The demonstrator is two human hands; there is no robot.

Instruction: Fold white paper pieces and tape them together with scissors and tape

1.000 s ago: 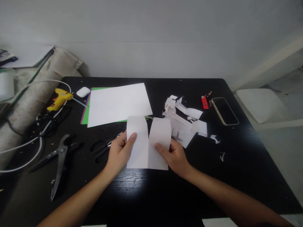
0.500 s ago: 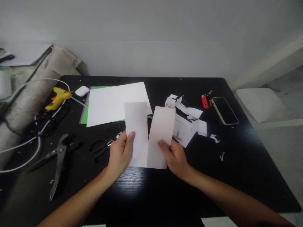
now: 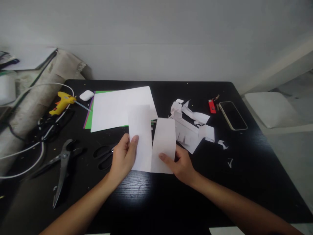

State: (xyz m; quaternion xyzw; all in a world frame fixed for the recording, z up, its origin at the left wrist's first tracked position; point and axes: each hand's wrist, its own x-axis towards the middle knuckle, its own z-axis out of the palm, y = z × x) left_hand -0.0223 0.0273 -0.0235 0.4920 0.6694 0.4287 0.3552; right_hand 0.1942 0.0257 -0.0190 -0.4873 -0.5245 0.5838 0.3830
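Observation:
A white sheet of paper (image 3: 141, 140) is held up above the front middle of the table, split from its top edge into two flaps that still join near the bottom. My left hand (image 3: 124, 156) pinches the left flap, thumb in front and fingers behind. On the right flap, my right hand (image 3: 180, 164) grips in the same way, its thumb lying across the paper. Black-handled scissors (image 3: 104, 155) lie just left of my left hand, partly hidden by it. Paper scraps (image 3: 188, 130) lie beyond my right hand.
White sheets (image 3: 117, 106) rest over green paper (image 3: 88, 120) at the back. A yellow glue gun (image 3: 62, 102), a white case (image 3: 86, 95) and large metal shears (image 3: 64, 160) are on the left. A red lighter (image 3: 212, 106) and a phone (image 3: 233, 115) lie at the right.
The right flap has tilted, its top edge now lower and a little further left. My right hand has shifted slightly left; both hands still hold the paper.

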